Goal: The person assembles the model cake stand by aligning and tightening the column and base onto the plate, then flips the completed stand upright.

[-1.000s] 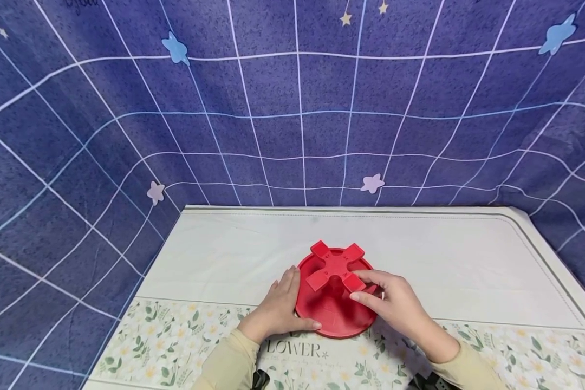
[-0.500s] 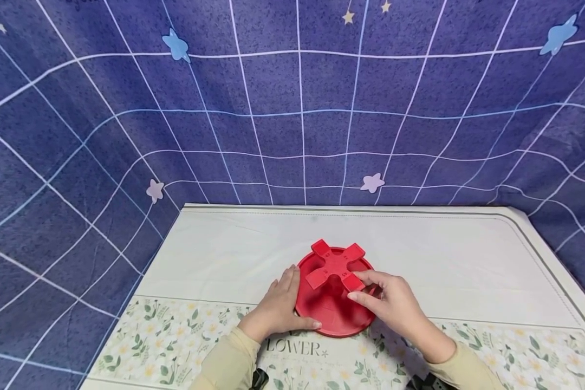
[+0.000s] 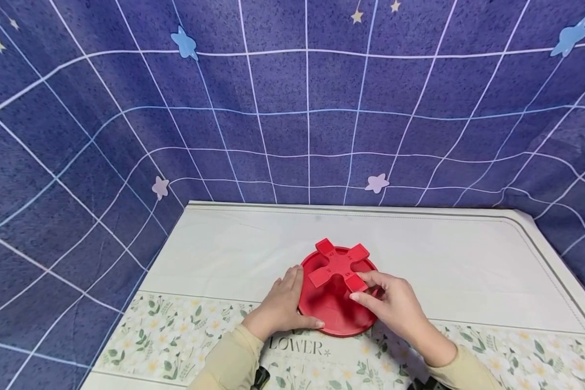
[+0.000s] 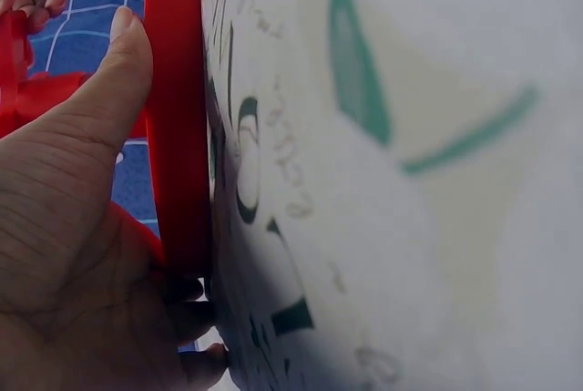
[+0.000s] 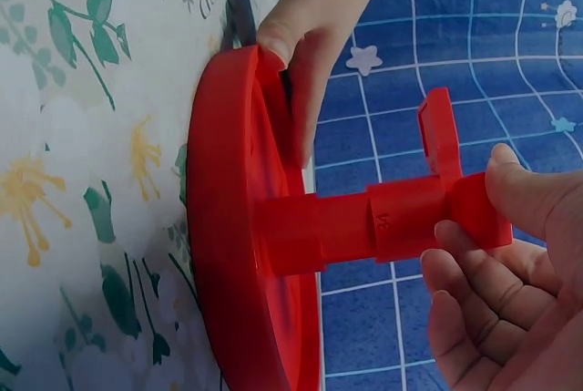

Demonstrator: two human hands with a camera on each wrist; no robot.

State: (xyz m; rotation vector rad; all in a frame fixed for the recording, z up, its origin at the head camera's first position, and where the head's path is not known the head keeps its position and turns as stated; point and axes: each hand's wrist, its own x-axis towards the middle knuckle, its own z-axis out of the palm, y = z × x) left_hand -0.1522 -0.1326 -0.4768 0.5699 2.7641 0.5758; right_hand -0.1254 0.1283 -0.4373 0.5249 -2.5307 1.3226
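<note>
A round red base with a raised rim (image 3: 341,322) lies on the table. From its middle rises a short red column (image 5: 342,227). On top sits a red cross-shaped piece (image 3: 338,264), its four-way arms bearing small raised markings. My left hand (image 3: 284,303) holds the base at its left edge, thumb over the near rim and fingers along the far side. In the left wrist view some of those fingers are hidden behind the rim. My right hand (image 3: 395,303) pinches the cross's near right arm between thumb and fingers; the right wrist view shows other fingers loosely curled below it.
The white table (image 3: 468,260) has a band of printed flowers (image 3: 175,336) along its front, with lettering near the base. A blue gridded curtain (image 3: 283,130) with stars hangs behind and at the sides. Dark wrist devices (image 3: 260,377) show by the sleeves.
The head view has shifted slightly. Both hands keep their hold, and the base and cross show no clear movement on the table.
</note>
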